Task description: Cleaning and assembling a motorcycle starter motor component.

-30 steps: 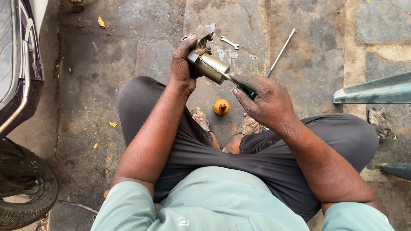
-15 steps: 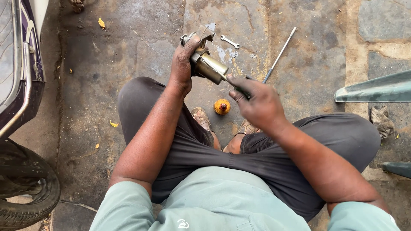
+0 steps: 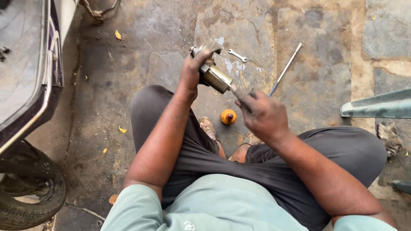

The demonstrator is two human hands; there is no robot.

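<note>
My left hand (image 3: 191, 72) grips a small cylindrical metal motor part (image 3: 215, 76), brass-coloured with a grey bracket end, held above the stone floor. My right hand (image 3: 262, 114) is closed around the dark handle of a screwdriver (image 3: 242, 92), whose tip meets the near end of the cylinder. The right hand is slightly blurred. I sit cross-legged in dark trousers, and both hands are out in front of my knees.
A small orange bottle (image 3: 228, 116) stands on the floor between my feet. A small spanner (image 3: 237, 55) and a long thin metal rod (image 3: 284, 69) lie further out. A vehicle body and tyre (image 3: 25, 188) are at the left, a grey-green metal bar (image 3: 376, 105) at the right.
My right hand with the screwdriver has shifted slightly against the cylinder's end. The left hand keeps holding the part in about the same place.
</note>
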